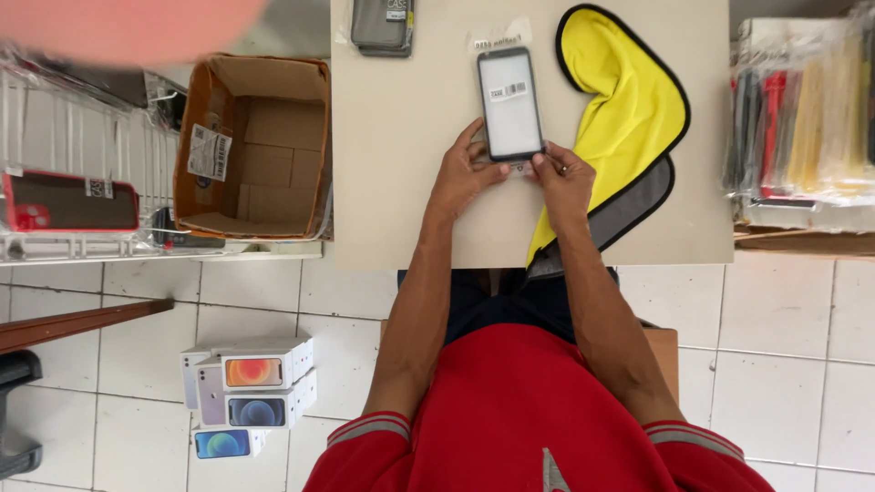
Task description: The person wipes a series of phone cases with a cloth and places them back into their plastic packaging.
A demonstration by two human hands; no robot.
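Hands [515,178] on white-faced, black-rimmed phone [510,103]

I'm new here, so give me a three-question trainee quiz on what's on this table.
1. True or false: both hands touch the phone.
2. What colour is the cloth? A red, B yellow, C blue.
3. What stands left of the table?

Key: 1 true: the left hand and right hand pinch its near end. 2 B. 3 An open cardboard box.

White phone screen [510,102], floor boxes [251,396]
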